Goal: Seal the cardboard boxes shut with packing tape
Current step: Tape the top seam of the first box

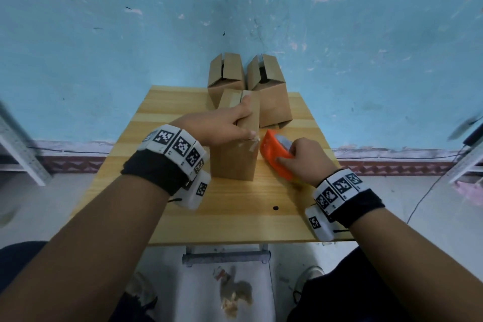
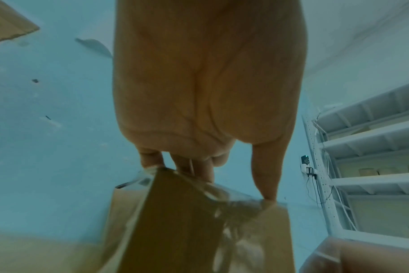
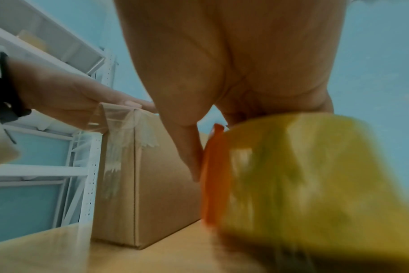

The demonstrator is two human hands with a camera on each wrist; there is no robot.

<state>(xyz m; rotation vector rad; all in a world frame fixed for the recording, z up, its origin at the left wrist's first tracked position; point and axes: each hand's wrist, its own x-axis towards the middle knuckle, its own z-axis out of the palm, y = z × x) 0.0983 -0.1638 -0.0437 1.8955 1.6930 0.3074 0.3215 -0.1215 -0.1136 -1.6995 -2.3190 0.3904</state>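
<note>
Taping step on the nearest tall brown cardboard box [image 1: 235, 149], upright mid-way on the pale wooden counter [image 1: 235, 217]. Left hand [image 1: 219, 125] flat on its top, fingers [image 2: 266, 177] straight, pressing clear packing tape [image 3: 119, 129] over the near edge. Right hand [image 1: 300, 162] clenched round the orange tape dispenser [image 1: 274, 154], just beside the box. Strip apparently cut. Next, probably: smooth the loose tape end, then fetch one of two open-flapped brown boxes [image 1: 226, 73] behind.

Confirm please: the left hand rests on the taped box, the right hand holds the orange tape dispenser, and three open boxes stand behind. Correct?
Not quite: the head view shows two open boxes behind, not three. The left hand does rest on the taped box, and the right hand holds the orange tape dispenser.
</note>
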